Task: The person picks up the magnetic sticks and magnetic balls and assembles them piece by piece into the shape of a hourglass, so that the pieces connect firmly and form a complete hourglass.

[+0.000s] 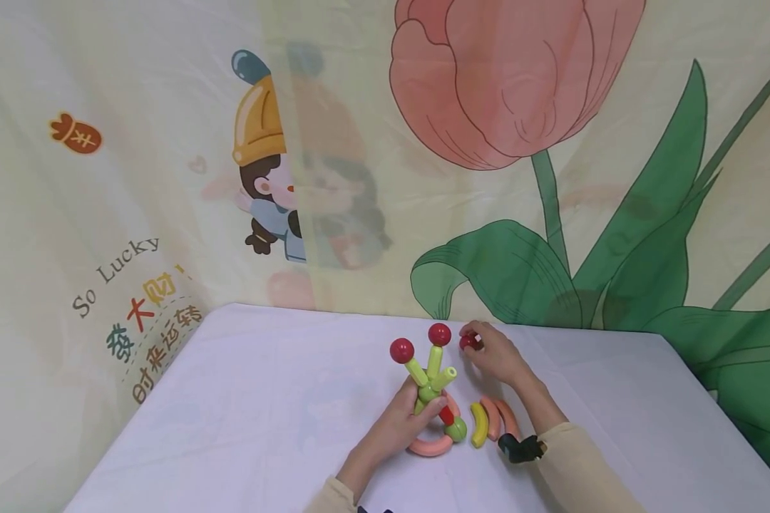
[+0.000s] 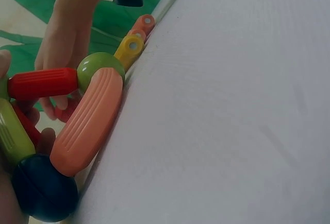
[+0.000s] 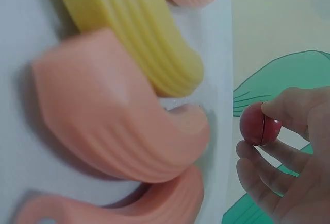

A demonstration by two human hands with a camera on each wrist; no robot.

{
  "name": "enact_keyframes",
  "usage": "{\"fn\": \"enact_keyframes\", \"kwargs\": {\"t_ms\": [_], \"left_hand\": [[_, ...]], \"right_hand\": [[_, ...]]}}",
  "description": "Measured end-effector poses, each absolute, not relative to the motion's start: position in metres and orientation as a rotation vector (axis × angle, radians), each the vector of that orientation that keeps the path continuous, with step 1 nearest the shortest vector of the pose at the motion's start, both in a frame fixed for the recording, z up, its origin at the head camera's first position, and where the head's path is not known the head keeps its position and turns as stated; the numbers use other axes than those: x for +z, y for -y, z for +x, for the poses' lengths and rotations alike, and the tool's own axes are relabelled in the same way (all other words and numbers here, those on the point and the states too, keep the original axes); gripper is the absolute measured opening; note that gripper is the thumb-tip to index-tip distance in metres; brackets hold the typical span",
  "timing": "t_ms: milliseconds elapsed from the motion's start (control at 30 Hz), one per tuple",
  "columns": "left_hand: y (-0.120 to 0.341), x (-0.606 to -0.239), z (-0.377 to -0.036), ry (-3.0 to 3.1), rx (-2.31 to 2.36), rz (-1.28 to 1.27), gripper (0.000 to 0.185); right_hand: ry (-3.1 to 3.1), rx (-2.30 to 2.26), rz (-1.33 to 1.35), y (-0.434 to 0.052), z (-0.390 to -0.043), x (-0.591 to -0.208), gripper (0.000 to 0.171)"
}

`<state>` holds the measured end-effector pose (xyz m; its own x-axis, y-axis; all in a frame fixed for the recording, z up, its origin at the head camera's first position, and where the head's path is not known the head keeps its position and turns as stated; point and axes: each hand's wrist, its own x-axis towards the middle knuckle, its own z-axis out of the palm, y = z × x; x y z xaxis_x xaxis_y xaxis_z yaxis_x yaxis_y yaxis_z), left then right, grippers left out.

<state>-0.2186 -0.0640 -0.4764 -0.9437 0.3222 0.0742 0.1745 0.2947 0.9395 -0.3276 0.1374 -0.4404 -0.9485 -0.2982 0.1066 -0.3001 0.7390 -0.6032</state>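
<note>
Left hand (image 1: 406, 420) grips the green-stemmed plastic stick-and-ball toy (image 1: 431, 381) at its hub; right hand (image 1: 495, 353) pinches a small glossy red ball (image 1: 468, 343) between thumb and fingertips. Best, I'd judge, to brace that hub firmly and bring the ball straight onto the bare stem tip (image 1: 451, 372).

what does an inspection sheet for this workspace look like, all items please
surface: table under a plain white cloth, flat
job's things: toy figure of green rods and a red rod with two red balls on top, standing on a pink ring piece; a third red ball
clutter: yellow curved piece and pink curved pieces lying beside it
grippers: left hand grips the figure's stem; right hand pinches the third ball
cables: nothing seen
surroundings: printed tulip cloth backdrop
</note>
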Motion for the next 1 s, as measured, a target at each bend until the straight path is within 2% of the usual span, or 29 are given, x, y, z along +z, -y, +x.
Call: {"fn": "enact_keyframes", "kwargs": {"t_ms": [233,1000], "left_hand": [[0.064,-0.475,-0.218,-2.401,1.738,0.444,0.053],[0.063,-0.477,-0.218,-2.38,1.796,0.49,0.05]], "right_hand": [[2.899,1.109,0.472,-0.141,-0.319,-0.444,0.033],[2.703,1.33,0.398,-0.149,-0.287,-0.445,0.032]]}}
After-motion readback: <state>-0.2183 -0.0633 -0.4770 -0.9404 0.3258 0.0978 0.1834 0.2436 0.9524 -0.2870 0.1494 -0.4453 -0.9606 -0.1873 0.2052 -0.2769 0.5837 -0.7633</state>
